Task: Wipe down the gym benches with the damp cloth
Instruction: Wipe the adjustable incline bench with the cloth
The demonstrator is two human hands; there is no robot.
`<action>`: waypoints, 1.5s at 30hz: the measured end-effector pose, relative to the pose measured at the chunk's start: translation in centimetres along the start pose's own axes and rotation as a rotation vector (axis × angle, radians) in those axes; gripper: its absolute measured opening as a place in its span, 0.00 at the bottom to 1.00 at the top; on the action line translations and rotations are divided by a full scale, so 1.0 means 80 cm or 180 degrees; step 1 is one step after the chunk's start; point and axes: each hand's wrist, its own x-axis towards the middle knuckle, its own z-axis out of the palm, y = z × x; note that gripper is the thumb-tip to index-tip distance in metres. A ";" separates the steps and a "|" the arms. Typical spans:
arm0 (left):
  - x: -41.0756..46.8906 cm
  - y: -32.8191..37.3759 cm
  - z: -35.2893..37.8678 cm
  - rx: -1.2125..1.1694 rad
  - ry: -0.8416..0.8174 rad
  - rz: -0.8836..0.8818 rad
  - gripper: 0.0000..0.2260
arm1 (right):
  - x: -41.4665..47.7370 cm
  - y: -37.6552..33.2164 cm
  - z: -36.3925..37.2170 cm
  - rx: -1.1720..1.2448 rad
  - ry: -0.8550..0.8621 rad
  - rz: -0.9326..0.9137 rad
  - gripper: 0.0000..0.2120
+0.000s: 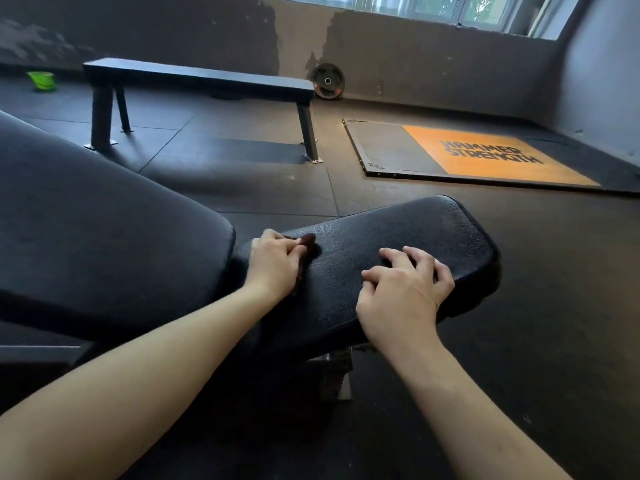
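A black padded seat pad (398, 233) of an adjustable bench lies in front of me, with its larger back pad (104, 220) sloping up to the left. My left hand (275, 263) presses a small dark brown cloth (306, 242) onto the seat pad's left end, near the gap between the pads. Most of the cloth is hidden under the hand. My right hand (403, 289) rests on the seat pad's near right edge, fingers spread and bent, holding nothing.
A flat black bench (197, 77) on metal legs stands further back on the rubber floor. A weight plate (328, 81) leans against the far wall. An orange and grey lifting platform (485, 154) lies at the right. A green object (41, 80) sits at the far left.
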 end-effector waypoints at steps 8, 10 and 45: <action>0.002 0.006 -0.006 0.0483 0.0055 -0.0772 0.14 | -0.004 -0.011 -0.025 -0.0122 -0.0695 -0.0028 0.15; -0.019 0.006 -0.016 0.0629 -0.0047 -0.0690 0.15 | -0.006 -0.017 -0.035 -0.0277 -0.1123 -0.0015 0.16; -0.185 -0.005 -0.093 0.0730 -0.0228 0.0766 0.08 | -0.025 -0.044 -0.027 -0.0042 -0.1337 -0.0105 0.17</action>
